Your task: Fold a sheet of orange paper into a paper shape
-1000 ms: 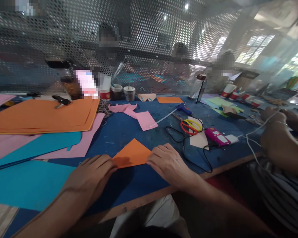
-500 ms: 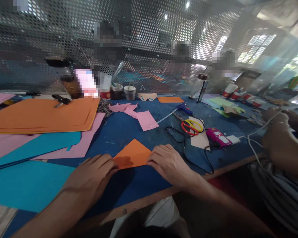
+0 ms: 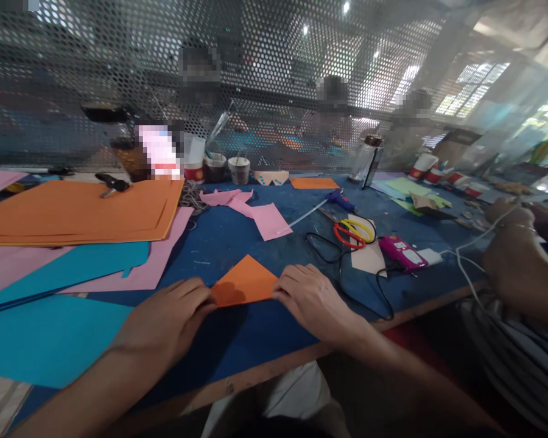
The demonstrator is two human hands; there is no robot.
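An orange sheet of paper point(image 3: 246, 283), folded to a triangle, lies on the blue table with its point away from me. At its left corner, my left hand point(image 3: 178, 313) is closed, pinching the paper's edge. My right hand point(image 3: 313, 301) grips the opposite corner with its fingers bunched together. The bottom fold runs between the two hands. Both thumbs are mostly hidden. Beyond the triangle lies a cut piece of pink paper point(image 3: 270, 220).
Orange sheets point(image 3: 73, 210), pink and blue paper point(image 3: 41, 340) are stacked at left. Scissors point(image 3: 349, 234), a glue gun point(image 3: 341, 199), a black cable and a magenta box point(image 3: 402, 252) lie to the right. Cups point(image 3: 238, 170) line the perforated screen. Another person's arm point(image 3: 511, 255) rests at far right.
My left hand has shifted slightly up, and the triangle's lower edge is a little higher. My right hand has barely moved; both hands keep hold of the corners.
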